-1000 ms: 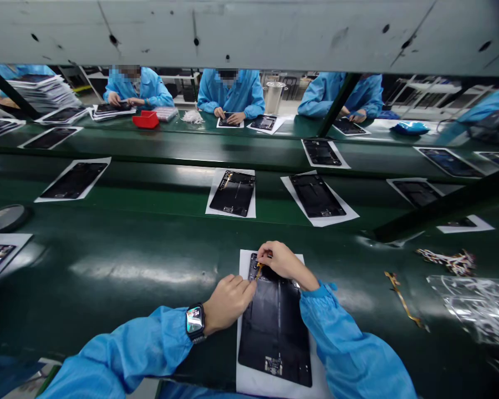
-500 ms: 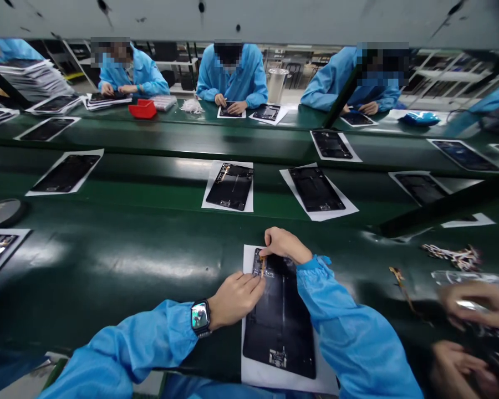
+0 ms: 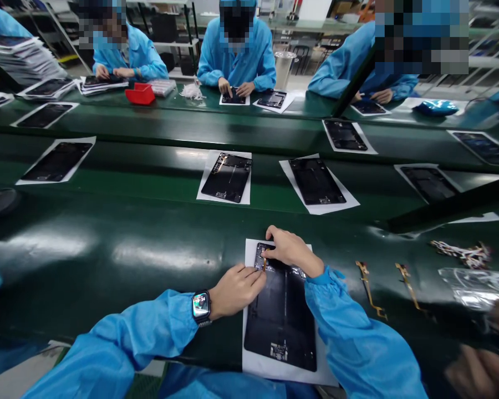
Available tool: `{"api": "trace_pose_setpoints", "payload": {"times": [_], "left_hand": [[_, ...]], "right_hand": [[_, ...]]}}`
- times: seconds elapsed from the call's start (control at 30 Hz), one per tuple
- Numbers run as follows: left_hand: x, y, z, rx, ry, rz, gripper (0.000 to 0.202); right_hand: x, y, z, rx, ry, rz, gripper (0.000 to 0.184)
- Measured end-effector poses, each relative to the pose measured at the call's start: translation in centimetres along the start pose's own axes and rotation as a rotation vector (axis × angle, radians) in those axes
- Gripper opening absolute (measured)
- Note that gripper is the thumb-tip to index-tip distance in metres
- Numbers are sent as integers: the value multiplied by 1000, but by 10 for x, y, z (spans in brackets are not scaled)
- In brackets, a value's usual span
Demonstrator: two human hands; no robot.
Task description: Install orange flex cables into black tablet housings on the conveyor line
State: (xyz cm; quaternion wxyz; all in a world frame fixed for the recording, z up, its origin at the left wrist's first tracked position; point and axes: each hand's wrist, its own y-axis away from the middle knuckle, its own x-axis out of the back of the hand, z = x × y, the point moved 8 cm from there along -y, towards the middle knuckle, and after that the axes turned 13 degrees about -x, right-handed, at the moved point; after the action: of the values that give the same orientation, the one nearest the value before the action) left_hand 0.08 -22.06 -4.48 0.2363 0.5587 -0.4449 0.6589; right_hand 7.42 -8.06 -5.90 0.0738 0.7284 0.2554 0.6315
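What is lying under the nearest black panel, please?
A white sheet sticks out from beneath the black panel; its middle, and anything else there, is covered and cannot be seen.

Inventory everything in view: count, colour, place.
tablet housing: 1, black, front centre
sheet: 1, white, under it
flex cable: 1, orange, over housing's upper left
loose cables: 2, orange, bench right
wire bundle: 1, white-brown, bench right
clear plastic: count unclear, near wires
other housings: over ten, black, middle and far
tray: 1, red, far bench
packet: 1, blue, far right
stack: 1, mostly white, far left
round object: 1, dark, left edge
co-workers: at least four, in blue, far side
co-worker's hands: blurred, right edge
watch: 1, black, left wrist
left hand: 1, at cable
right hand: 1, at cable
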Motion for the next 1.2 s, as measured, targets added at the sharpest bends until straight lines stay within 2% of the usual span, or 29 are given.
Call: {"api": "trace_pose_setpoints", "payload": {"times": [0.17, 0.37, 0.53, 0.8, 0.97, 1.2], "left_hand": [[3, 0, -1, 8, 1, 7, 21], [7, 5, 1, -4, 0, 114, 25], [0, 7, 2, -13, 39, 68, 28], [4, 1, 8, -42, 30, 64, 26], [0, 0, 11, -73, 42, 1, 25], [3, -1, 11, -87, 51, 16, 24]], "right_hand": [[2, 4, -6, 26, 16, 23, 31], [-1, 7, -1, 88, -49, 90, 29], [-4, 8, 8, 97, -118, 172, 28], [-5, 0, 8, 132, -117, 96, 27], [-4, -1, 10, 121, -132, 93, 28], [-4, -1, 11, 130, -157, 115, 30]]}}
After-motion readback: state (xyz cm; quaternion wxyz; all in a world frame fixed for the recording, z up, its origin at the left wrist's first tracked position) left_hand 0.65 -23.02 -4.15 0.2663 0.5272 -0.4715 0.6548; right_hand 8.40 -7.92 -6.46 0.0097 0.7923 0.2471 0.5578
